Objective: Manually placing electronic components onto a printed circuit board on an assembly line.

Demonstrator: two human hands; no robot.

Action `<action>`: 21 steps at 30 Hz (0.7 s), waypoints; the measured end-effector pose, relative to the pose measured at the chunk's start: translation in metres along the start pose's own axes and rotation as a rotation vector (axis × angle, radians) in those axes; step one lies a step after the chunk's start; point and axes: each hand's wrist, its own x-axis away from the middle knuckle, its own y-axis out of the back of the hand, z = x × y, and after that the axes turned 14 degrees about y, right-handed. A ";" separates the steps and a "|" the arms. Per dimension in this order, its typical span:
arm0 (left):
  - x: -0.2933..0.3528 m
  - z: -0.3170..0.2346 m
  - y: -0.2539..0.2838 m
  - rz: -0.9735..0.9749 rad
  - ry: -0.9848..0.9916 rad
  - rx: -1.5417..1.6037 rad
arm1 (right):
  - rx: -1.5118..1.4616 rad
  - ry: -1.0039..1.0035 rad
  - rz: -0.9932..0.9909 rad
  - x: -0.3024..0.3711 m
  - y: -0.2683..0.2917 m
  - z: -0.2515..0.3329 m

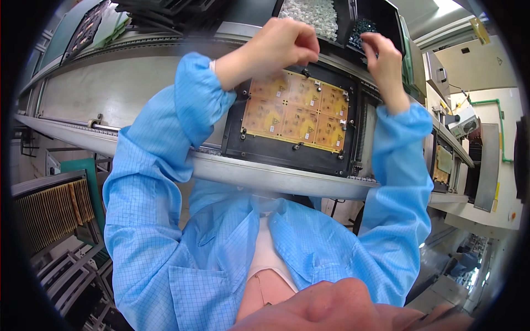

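A yellow circuit board panel (298, 113), divided into several sections, lies in a black carrier frame (265, 150) with small clamp posts around its edge. Over the panel's far edge is my left hand (281, 45), its fingers curled in toward the thumb; whatever they hold is hidden. My right hand (383, 62) is bent in a pinch beside the bin of small dark bluish parts (362, 27). Anything between its fingertips is too small to make out. A few small white parts (343, 122) sit on the panel's right side.
Beyond the carrier stands a black bin holding many small white parts (310, 15). The conveyor's metal front rail (276, 172) runs between me and the carrier. Black racks (171, 16) are at the far left, and a slotted rack (52, 212) stands at the near left.
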 end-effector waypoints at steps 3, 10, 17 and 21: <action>0.016 -0.001 -0.008 0.179 0.155 0.095 | 0.036 -0.040 0.105 -0.019 -0.027 -0.051; 0.032 0.009 -0.013 0.363 0.363 0.337 | 0.039 -0.104 0.386 -0.038 -0.054 -0.058; 0.035 0.004 -0.014 0.397 0.483 0.467 | 0.179 -0.029 0.271 -0.044 -0.058 -0.058; 0.040 -0.003 -0.022 0.344 0.467 0.306 | -0.362 0.054 -0.233 -0.046 -0.055 -0.042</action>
